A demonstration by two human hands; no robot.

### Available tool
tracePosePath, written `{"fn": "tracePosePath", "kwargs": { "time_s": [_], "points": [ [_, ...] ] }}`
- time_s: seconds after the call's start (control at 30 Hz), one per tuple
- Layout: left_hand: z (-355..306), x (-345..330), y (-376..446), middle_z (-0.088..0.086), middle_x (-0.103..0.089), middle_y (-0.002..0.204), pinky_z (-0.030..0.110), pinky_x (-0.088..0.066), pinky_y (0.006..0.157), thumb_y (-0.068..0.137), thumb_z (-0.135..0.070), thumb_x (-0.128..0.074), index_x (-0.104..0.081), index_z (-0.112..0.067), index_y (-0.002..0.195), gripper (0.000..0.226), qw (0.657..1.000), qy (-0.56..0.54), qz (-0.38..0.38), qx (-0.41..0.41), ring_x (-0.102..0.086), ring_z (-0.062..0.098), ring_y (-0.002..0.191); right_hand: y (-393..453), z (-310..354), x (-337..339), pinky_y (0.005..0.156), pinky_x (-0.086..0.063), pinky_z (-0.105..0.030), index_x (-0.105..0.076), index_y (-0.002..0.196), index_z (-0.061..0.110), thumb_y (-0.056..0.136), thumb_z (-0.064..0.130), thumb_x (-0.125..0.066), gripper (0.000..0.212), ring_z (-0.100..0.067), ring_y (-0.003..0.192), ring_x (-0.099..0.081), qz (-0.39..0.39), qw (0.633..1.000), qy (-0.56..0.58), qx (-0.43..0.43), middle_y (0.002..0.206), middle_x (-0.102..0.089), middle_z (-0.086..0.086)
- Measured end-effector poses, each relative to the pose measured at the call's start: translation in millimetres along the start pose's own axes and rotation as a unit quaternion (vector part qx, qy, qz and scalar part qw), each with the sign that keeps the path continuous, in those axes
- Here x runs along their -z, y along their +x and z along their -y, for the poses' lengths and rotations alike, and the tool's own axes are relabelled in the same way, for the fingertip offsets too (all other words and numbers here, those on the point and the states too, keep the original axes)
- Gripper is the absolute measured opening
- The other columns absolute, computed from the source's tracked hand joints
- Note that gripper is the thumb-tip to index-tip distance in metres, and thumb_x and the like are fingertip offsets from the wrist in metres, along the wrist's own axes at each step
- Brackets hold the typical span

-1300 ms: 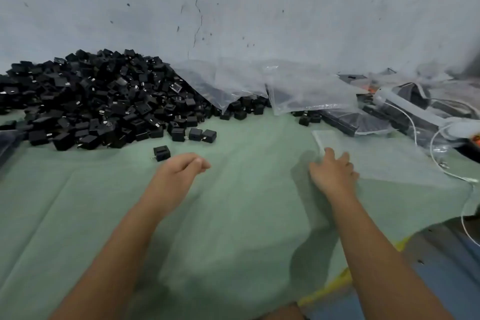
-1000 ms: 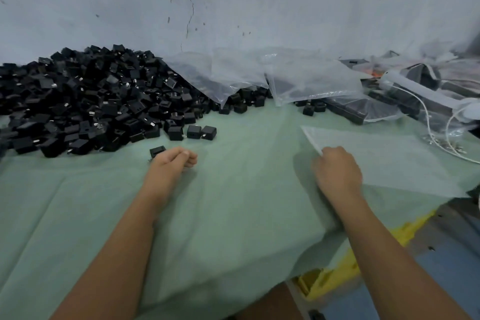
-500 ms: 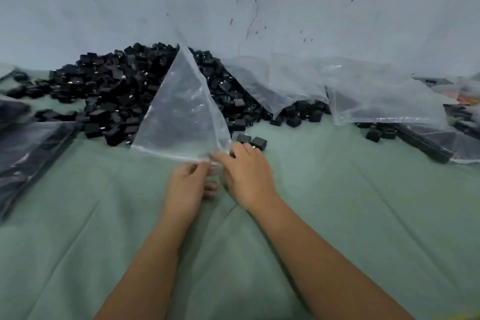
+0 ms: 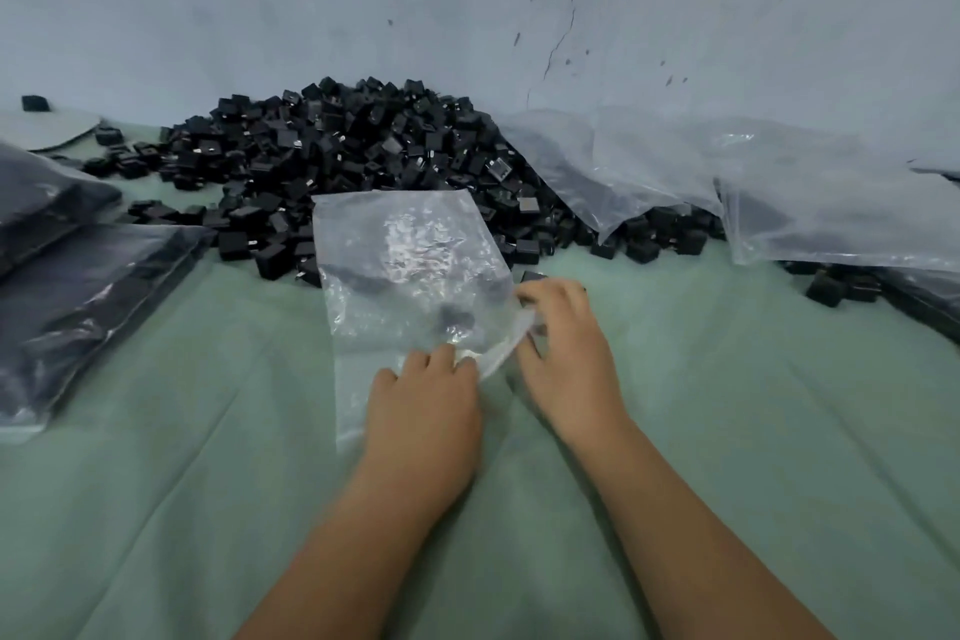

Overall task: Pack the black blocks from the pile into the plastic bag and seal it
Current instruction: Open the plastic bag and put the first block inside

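I am seeing the clear plastic bag (image 4: 410, 265) lying crumpled and slightly lifted in the centre of the frame, its far edge resting against the pile of black blocks (image 4: 353, 161). The pile is heaping against the wall in the upper middle, with loose blocks spilling toward the lower edge. One dark shape is showing through the bag.

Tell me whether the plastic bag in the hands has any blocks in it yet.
Cannot tell. The plastic bag lies flat, but one dark blur shows through it; that could be a block or something behind.
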State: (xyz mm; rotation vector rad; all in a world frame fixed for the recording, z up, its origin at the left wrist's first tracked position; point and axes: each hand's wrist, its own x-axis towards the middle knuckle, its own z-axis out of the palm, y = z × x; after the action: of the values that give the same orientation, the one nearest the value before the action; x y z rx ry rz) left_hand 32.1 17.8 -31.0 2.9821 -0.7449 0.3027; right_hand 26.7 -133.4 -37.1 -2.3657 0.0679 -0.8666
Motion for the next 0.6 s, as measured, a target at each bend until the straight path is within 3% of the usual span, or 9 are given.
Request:
{"fn": "tracePosePath", "kwargs": {
  "time_s": [0.1, 0.17, 0.23, 0.27, 0.33, 0.37, 0.47, 0.6],
  "points": [
    [20.1, 5.8, 3.9, 0.000, -0.057, 0.108, 0.038, -0.042, 0.079, 0.099, -0.020, -0.035, -0.052, -0.025, 0.106, 0.019, 0.981, -0.165, -0.037, 0.091, -0.053, 0.026, 0.105, 2.9, 0.8, 0.7, 0.058, -0.041, -0.032, -0.048, 0.084, 0.023, 0.090, 0.033, -0.061, 0.018, -0.015, 0.074, -0.052, -0.011, 0.992, -0.070, -0.106, 0.089, -0.046, 0.010],
    [42.5, 11.5, 14.7, 0.002, -0.060, 0.095, 0.039, -0.045, 0.076, 0.102, -0.026, -0.035, -0.055, -0.022, 0.104, 0.021, 0.930, -0.327, -0.041, 0.165, -0.056, 0.027, 0.092, 2.0, -0.2, -3.0, 0.056, -0.037, -0.031, -0.045, 0.073, 0.023, 0.092, 0.037, -0.057, 0.026, -0.015, 0.073, -0.051, 0.028, 0.992, -0.091, -0.088, 0.078, -0.045, 0.009],
    [57.9, 12.9, 29.0, 0.002, -0.061, 0.088, 0.037, -0.041, 0.068, 0.104, -0.031, -0.035, -0.056, -0.020, 0.103, 0.024, 0.871, -0.428, -0.093, 0.224, -0.056, 0.025, 0.082, 6.2, 4.6, -9.4, 0.064, -0.043, -0.030, -0.056, 0.084, 0.025, 0.091, 0.033, -0.058, 0.011, -0.013, 0.083, -0.055, 0.069, 0.995, -0.045, -0.053, 0.090, -0.050, 0.011],
    [59.7, 10.3, 36.9, 0.003, -0.062, 0.088, 0.037, -0.042, 0.067, 0.104, -0.030, -0.034, -0.055, -0.020, 0.102, 0.024, 0.874, -0.412, -0.108, 0.233, -0.056, 0.026, 0.081, 9.6, 7.5, -13.5, 0.072, -0.047, -0.031, -0.061, 0.100, 0.029, 0.091, 0.032, -0.058, 0.010, -0.013, 0.091, -0.057, 0.108, 0.993, -0.031, -0.043, 0.103, -0.052, 0.011],
    [56.5, -2.3, 53.2, 0.007, -0.065, 0.100, 0.040, -0.044, 0.080, 0.102, -0.026, -0.034, -0.056, -0.021, 0.111, 0.024, 0.934, -0.284, -0.096, 0.195, -0.058, 0.032, 0.093, 18.3, 7.9, -24.6, 0.091, -0.045, -0.032, -0.049, 0.133, 0.038, 0.091, 0.036, -0.057, 0.043, -0.016, 0.113, -0.050, 0.195, 0.978, -0.073, -0.006, 0.131, -0.047, 0.007],
    [51.2, -10.0, 58.8, 0.006, -0.064, 0.113, 0.040, -0.042, 0.089, 0.101, -0.026, -0.034, -0.055, -0.021, 0.117, 0.027, 0.959, -0.217, -0.075, 0.168, -0.056, 0.032, 0.105, 22.3, 6.5, -30.2, 0.097, -0.040, -0.034, -0.040, 0.140, 0.042, 0.092, 0.040, -0.055, 0.050, -0.019, 0.119, -0.043, 0.215, 0.969, -0.120, 0.013, 0.139, -0.043, 0.004],
    [43.8, -26.0, 72.4, 0.002, -0.048, 0.145, 0.041, -0.029, 0.105, 0.099, -0.030, -0.033, -0.049, -0.021, 0.131, 0.037, 0.985, -0.131, -0.027, 0.106, -0.038, 0.028, 0.135, 27.7, 1.3, -38.8, 0.094, -0.038, -0.037, -0.033, 0.140, 0.046, 0.091, 0.048, -0.050, 0.053, -0.023, 0.113, -0.038, 0.214, 0.963, -0.158, 0.029, 0.137, -0.045, 0.004],
    [49.7, -31.2, 78.8, 0.001, -0.024, 0.161, 0.043, -0.017, 0.115, 0.101, -0.039, -0.024, -0.032, -0.026, 0.149, 0.050, 0.992, -0.090, 0.031, 0.079, -0.018, 0.029, 0.148, 33.5, 4.6, -38.8, 0.083, -0.042, -0.037, -0.043, 0.122, 0.038, 0.083, 0.046, -0.058, 0.043, -0.022, 0.107, -0.043, 0.193, 0.974, -0.119, -0.003, 0.127, -0.052, 0.009]
  ]
}}
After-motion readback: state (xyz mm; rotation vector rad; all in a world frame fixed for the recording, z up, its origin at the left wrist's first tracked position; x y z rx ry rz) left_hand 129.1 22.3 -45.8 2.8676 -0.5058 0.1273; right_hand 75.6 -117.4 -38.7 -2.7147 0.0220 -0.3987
